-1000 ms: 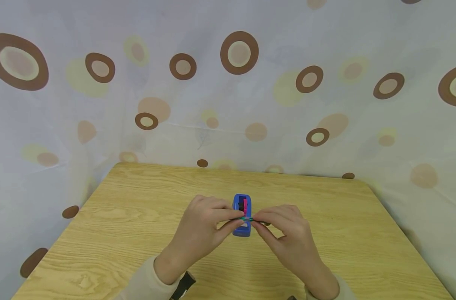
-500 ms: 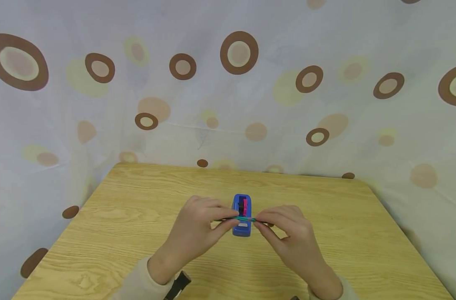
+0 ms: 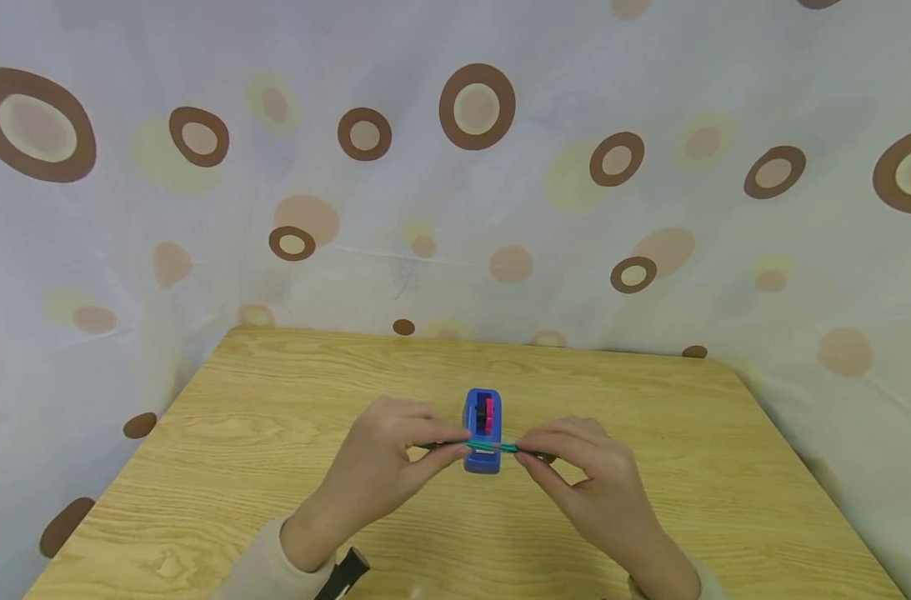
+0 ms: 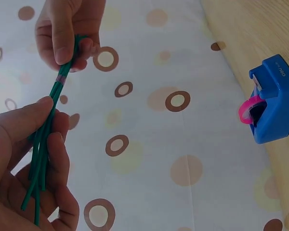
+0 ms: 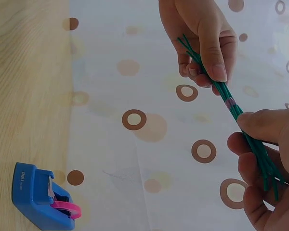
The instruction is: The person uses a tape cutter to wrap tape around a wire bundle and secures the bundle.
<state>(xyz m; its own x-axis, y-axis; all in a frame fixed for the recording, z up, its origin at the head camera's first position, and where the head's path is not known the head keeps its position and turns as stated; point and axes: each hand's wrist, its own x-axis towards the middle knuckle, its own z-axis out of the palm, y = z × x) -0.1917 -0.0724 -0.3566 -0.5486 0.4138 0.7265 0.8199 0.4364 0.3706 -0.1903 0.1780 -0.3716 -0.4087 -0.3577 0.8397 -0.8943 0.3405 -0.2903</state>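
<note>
Both hands hold a bundle of thin green sticks (image 3: 493, 447) level between them, over the near part of a blue tape dispenser (image 3: 483, 465) in the head view. My left hand (image 3: 387, 458) pinches one end between thumb and fingers. The right hand (image 3: 586, 475) pinches the other end the same way. A pinkish clear band of tape (image 4: 61, 78) circles the bundle in the gap between the hands. Loose stick ends (image 5: 270, 175) fan out past the right fingers, and others spread below the left palm in the left wrist view. A pink ring (image 5: 70, 208) sits in the dispenser.
The dispenser stands on a wood-grain table (image 3: 320, 375) near its middle. Behind the table hangs a pale curtain (image 3: 395, 50) with brown and cream circles. A black device (image 3: 344, 573) shows at the left sleeve.
The hands have drawn a little apart and slightly closer to the person, and more of the green bundle shows between them. Both still pinch it. The dispenser has not moved.
</note>
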